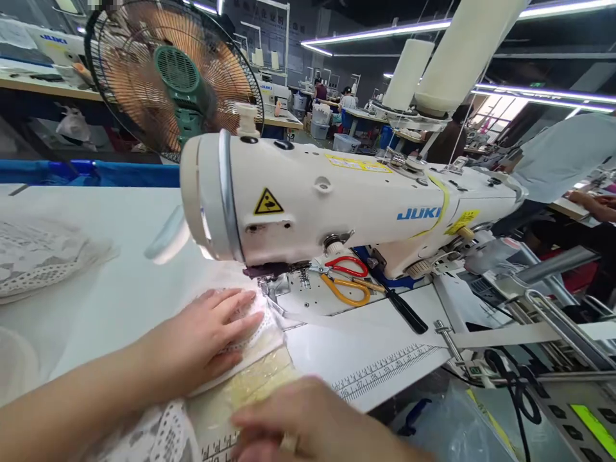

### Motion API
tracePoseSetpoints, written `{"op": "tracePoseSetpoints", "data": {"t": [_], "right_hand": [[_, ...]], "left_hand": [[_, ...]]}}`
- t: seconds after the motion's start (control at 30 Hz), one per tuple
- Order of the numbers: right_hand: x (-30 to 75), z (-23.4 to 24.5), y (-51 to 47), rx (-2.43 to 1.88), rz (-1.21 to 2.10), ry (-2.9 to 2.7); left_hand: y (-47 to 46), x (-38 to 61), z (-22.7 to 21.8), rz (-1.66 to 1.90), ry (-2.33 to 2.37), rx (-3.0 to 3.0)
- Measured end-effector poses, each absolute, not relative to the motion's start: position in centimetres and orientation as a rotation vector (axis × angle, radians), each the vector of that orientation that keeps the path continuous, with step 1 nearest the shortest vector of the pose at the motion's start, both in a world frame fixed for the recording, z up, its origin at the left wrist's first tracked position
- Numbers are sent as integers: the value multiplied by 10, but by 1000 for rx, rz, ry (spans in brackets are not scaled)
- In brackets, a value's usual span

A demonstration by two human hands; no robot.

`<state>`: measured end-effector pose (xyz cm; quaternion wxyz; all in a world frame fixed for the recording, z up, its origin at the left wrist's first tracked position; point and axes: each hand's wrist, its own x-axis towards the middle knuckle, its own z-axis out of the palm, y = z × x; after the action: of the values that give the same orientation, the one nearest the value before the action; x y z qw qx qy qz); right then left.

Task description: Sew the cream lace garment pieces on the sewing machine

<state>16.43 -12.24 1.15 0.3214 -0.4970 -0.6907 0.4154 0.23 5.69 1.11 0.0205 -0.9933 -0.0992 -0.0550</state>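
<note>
My left hand [212, 330] lies flat with its fingers stretched out on white lace fabric [269, 337], just in front of the presser foot of a white sewing machine [308, 199]. The fabric reaches the needle area, which the machine head partly hides. My right hand [298, 417] is smeared by motion at the bottom, over the table's near edge and close to a yellowish taped patch [260, 378]. Its fingers are bent, but whether they hold anything is unclear. More lace [168, 433] hangs below my left forearm.
Red-handled scissors [349, 264], orange-handled scissors [349, 292] and a black-handled tool [407, 311] lie under the machine arm. Another lace piece [43, 256] rests at left. A large fan [178, 70] stands behind. A metal tape guide [452, 346] is at right. Another person's sleeve [563, 154] shows there.
</note>
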Motion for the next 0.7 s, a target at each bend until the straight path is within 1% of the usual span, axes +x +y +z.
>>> {"op": "tracePoseSetpoints", "data": {"t": [0.07,0.13,0.23,0.33,0.53,0.7], "right_hand": [[186,24,-117,-1587,657,-1890],[201,26,-109,-1779,393,-2017],[213,17,-101,-1835,268,-2272],[216,5,-105,-1745,145,-2371],[212,-3,-115,-1542,-226,-2318],[208,-2,-107,-1520,-336,-2313]], "left_hand": [[56,-1,7,-200,-232,-3098],[50,0,3,-251,-157,-3133],[35,3,-2,-392,9,-3177],[22,1,-3,-450,152,-3105],[20,-11,-7,-607,80,-3040],[33,-9,-8,-688,98,-3141]]}}
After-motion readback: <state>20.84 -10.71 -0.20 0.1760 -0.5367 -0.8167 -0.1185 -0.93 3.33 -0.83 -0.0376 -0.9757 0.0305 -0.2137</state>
